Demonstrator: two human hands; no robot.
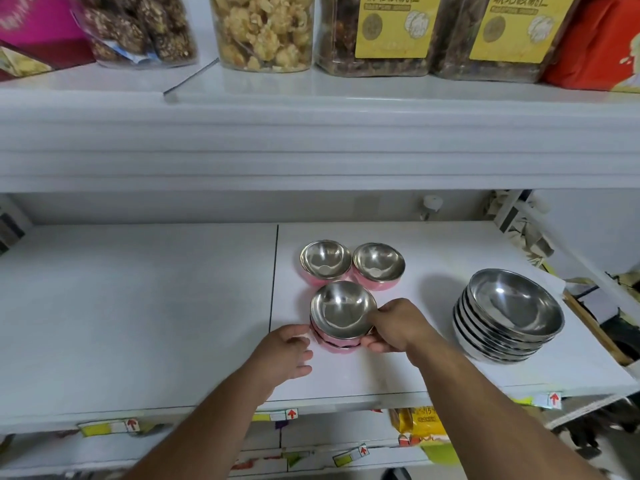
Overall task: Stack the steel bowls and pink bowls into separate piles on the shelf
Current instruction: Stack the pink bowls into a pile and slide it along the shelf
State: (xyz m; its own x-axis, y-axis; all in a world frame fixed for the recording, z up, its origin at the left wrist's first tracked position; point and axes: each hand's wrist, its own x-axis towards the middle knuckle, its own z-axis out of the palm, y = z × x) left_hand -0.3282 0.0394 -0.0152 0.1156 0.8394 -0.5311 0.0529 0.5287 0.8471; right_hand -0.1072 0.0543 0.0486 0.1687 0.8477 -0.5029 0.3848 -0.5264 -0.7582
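A short pile of pink bowls (341,318) with steel insides stands near the middle of the white shelf (138,306). My right hand (391,327) grips the top bowl's right rim, and that bowl sits tilted on the pile. My left hand (289,351) rests at the pile's left side with fingers apart, touching or nearly touching the base. Two single pink bowls (325,260) (378,264) sit side by side just behind the pile. A pile of several larger steel bowls (509,317) stands to the right.
The upper shelf (311,140) overhangs the bowls and carries jars of dried food (263,32) and boxes. Cluttered bags and cardboard (526,233) fill the right end. Price tags (277,415) line the shelf's front edge, with snack packets (415,424) below.
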